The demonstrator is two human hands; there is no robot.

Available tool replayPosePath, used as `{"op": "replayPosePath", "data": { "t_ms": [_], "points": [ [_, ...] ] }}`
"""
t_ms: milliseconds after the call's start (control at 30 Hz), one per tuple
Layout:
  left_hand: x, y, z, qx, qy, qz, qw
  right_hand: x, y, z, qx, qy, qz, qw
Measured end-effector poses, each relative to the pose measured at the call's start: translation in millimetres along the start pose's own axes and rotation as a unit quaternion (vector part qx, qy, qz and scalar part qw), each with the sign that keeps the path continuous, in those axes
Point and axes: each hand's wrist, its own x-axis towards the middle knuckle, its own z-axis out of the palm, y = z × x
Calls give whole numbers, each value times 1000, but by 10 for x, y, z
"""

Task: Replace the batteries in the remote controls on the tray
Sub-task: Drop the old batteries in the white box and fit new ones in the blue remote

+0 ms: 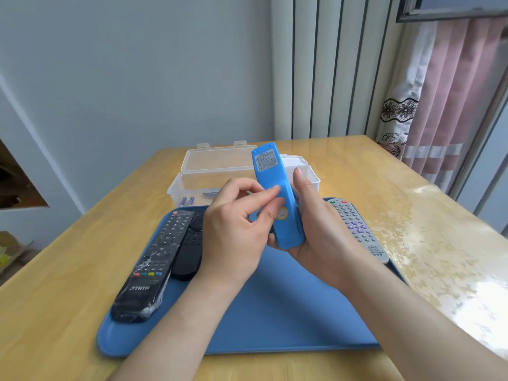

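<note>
Yellow wooden table (357,171), flat blue plastic tray (275,312); slim blue plastic remote control (270,174) held back-up above the tray's middle.
Right hand (319,224) wraps its near end from beneath; left hand (233,229) pinches it, fingers pressing the back beside a round yellow sticker; risk: too hard a push likely pops the cover loose, or the remote slips onto the grey button remote (357,229) at right; smooth body, printed label at far end; hatch seam can't be made out.
</note>
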Motion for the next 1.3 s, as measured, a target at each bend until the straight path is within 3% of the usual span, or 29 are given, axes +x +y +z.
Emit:
{"op": "replayPosePath", "data": {
  "t_ms": [300,400,533,667,867,1067,1133,1300],
  "points": [
    [-16,-20,0,69,-45,48,995,-56,44,116,-60,26,-69,995],
    [-24,20,-6,0,-128,-34,991,-42,0,111,-165,70,-79,981],
    [-38,54,26,-106,-218,-202,949,-23,-32,87,-403,108,-83,905],
    [-59,169,53,-226,-233,-276,905,-34,42,69,-568,128,-74,810],
    [-39,164,40,-220,-268,-311,885,-72,-2,78,-646,131,-53,750],
    [-49,96,-28,-131,-335,-363,859,-40,-232,-231,-739,138,-32,659],
    [-58,100,-21,-125,-333,-371,858,-28,-320,-397,-767,122,8,630],
    [-92,52,35,-78,-328,-330,882,-4,-274,-596,-787,58,115,603]
  ]
}}
